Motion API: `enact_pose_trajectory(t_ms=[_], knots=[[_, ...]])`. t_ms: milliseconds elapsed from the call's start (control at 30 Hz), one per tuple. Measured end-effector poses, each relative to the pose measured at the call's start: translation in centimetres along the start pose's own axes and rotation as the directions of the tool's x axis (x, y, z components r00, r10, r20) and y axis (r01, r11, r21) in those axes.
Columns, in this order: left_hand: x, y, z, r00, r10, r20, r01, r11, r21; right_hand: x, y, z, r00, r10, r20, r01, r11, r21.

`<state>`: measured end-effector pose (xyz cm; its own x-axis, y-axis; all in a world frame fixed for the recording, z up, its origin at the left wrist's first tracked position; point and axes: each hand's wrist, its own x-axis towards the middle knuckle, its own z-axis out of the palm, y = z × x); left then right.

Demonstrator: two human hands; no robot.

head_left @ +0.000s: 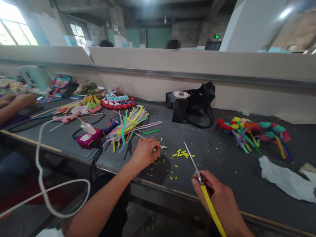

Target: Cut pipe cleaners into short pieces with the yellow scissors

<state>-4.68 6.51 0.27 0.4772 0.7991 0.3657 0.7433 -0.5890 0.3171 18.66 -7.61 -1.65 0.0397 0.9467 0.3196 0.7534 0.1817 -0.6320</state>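
My right hand (219,199) is closed around a pair of scissors (213,210) with yellow handles, gripped near the pivot, with the blades pointing away over the table. Just beyond the blades lie short cut yellow pieces (181,153) and finer yellow scraps. My left hand (145,152) rests low over the tabletop with its fingers curled in; whatever they may hold is hidden. Beside its fingertips are small pale green bits (163,147). Behind it sits a loose bundle of coloured fuzzy stems (130,124), pink, yellow, green and orange.
On the right lie colourful fuzzy-stem flowers (253,130) and white paper (287,181). A black bag (201,99) and a phone (179,110) stand at the back. A magenta power strip (89,138) and a white cable (42,173) are left. A co-worker's hands (21,101) work far left.
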Motion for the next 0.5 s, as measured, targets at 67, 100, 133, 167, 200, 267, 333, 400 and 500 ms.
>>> enact_pose_trajectory(t_ms=[67,100,133,167,200,267,333,400,500], knots=[[0.6,1.1,1.3,0.998,0.060,0.005,-0.059,0.998,-0.026,0.1,-0.2,-0.1,1.000,-0.017,-0.010,0.017,1.000,0.012],[0.9,1.7,2.0,0.996,0.085,0.014,-0.084,0.996,-0.023,0.2,-0.3,0.0,1.000,-0.023,-0.012,0.023,1.000,0.014],[1.2,2.2,2.7,0.994,0.106,0.026,-0.106,0.994,-0.007,0.2,-0.4,0.0,1.000,-0.027,-0.015,0.027,1.000,0.015],[1.5,2.6,3.4,0.991,0.125,0.040,-0.125,0.992,0.012,0.2,-0.4,0.1,1.000,-0.027,-0.014,0.027,1.000,0.015],[1.8,3.0,3.9,0.988,0.142,0.061,-0.144,0.989,0.027,0.3,-0.4,0.1,1.000,-0.025,-0.013,0.025,1.000,0.016],[2.2,3.6,4.7,0.985,0.147,0.092,-0.151,0.988,0.037,0.4,-0.5,0.2,1.000,-0.015,-0.007,0.016,1.000,0.024],[2.5,3.9,5.0,0.988,0.121,0.094,-0.120,0.993,-0.008,0.5,-0.5,0.2,1.000,-0.012,-0.005,0.012,0.999,0.030],[2.7,3.9,5.1,0.995,0.069,0.069,-0.061,0.992,-0.109,0.6,-0.6,0.1,1.000,-0.012,-0.014,0.013,1.000,0.026],[2.6,4.1,4.7,0.999,-0.006,0.043,0.016,0.971,-0.237,0.9,-0.7,-0.2,0.998,-0.008,-0.057,0.009,1.000,0.027]])
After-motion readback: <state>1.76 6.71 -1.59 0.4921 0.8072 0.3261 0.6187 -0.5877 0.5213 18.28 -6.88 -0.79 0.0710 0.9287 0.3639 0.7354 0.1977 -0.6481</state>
